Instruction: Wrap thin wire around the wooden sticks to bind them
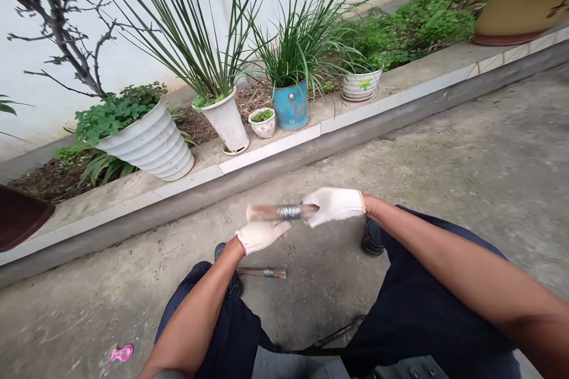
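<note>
My right hand (334,206), in a white work glove, is closed around the handle end of a brush (288,211). The brush lies nearly level, its wire-bound middle showing and its pale, blurred end pointing left. Just below that end is my left hand (262,235), gloved too, with its fingers stretched out; whether it touches the brush I cannot tell. On the concrete beneath lies a second brush (268,272) with a wire-wound collar, part of its handle hidden by my left arm.
A low tiled ledge (271,151) runs across in front, bearing a ribbed white pot (153,145), a tall white pot (226,121), a small pot (263,127) and a blue pot (291,108). A pink object (121,353) lies on the ground at lower left.
</note>
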`<move>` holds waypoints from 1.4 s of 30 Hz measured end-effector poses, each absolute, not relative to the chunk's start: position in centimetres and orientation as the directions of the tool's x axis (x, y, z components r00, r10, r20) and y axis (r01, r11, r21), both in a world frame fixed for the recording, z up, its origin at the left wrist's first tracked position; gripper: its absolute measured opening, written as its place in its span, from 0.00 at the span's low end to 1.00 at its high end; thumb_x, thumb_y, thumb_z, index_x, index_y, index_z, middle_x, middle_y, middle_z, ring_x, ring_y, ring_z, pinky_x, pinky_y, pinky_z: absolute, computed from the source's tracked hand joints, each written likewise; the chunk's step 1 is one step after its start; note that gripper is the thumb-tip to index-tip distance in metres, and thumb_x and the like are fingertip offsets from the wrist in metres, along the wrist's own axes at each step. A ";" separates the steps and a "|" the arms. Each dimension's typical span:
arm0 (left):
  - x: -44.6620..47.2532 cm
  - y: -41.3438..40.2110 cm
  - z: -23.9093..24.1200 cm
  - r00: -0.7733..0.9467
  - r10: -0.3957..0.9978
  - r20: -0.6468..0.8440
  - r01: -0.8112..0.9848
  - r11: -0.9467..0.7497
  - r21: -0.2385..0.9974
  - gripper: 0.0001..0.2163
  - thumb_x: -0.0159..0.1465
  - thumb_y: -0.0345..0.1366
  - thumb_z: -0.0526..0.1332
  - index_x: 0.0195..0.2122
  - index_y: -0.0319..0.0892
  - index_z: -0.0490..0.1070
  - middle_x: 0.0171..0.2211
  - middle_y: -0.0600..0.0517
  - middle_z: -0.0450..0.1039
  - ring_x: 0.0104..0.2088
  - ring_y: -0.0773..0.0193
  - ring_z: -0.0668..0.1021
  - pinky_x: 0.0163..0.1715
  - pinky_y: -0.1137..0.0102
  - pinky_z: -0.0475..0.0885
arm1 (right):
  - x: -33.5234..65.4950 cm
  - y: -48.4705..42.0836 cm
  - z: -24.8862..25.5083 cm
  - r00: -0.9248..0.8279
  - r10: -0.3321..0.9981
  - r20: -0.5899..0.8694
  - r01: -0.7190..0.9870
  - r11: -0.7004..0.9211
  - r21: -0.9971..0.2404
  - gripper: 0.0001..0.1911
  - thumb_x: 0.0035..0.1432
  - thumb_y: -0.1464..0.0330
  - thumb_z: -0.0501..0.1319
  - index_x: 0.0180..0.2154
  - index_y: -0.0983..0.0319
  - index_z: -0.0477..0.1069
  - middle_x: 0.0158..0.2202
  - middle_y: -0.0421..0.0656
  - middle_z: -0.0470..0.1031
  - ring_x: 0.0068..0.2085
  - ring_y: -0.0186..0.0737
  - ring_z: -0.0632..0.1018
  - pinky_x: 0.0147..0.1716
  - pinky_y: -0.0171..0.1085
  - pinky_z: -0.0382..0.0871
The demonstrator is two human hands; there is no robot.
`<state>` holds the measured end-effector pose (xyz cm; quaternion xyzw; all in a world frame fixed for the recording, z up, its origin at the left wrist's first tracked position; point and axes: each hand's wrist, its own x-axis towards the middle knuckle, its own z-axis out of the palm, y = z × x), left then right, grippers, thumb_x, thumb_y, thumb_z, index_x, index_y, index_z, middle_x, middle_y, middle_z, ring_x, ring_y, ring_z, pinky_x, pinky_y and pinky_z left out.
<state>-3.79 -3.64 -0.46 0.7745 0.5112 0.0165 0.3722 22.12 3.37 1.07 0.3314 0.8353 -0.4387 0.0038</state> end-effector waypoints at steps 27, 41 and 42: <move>-3.3 -4.1 -0.3 0.535 0.777 -0.332 0.666 -0.146 0.732 0.16 0.73 0.42 0.51 0.37 0.40 0.74 0.39 0.48 0.80 0.38 0.60 0.79 0.41 0.69 0.71 | 22.3 3.1 1.2 -0.857 0.382 -0.345 0.499 0.451 -0.740 0.15 0.47 0.58 0.67 0.34 0.61 0.74 0.28 0.35 0.71 0.30 0.32 0.70 0.29 0.31 0.57; -2.8 -4.4 -1.6 0.422 0.776 -0.468 0.800 -0.075 0.596 0.16 0.71 0.44 0.49 0.40 0.43 0.75 0.28 0.54 0.76 0.25 0.65 0.75 0.29 0.71 0.67 | 21.1 5.4 -0.8 -0.334 0.924 -0.185 0.939 0.309 -0.149 0.15 0.60 0.71 0.58 0.47 0.63 0.77 0.42 0.56 0.81 0.43 0.50 0.81 0.41 0.40 0.68; -2.9 -4.3 -1.5 0.412 0.787 -0.459 0.822 -0.103 0.560 0.16 0.71 0.43 0.49 0.38 0.43 0.75 0.27 0.54 0.76 0.25 0.65 0.75 0.29 0.71 0.66 | 21.1 5.2 -1.1 -0.347 0.910 -0.226 0.938 0.332 -0.103 0.16 0.57 0.73 0.59 0.47 0.64 0.77 0.42 0.58 0.81 0.45 0.52 0.82 0.42 0.42 0.69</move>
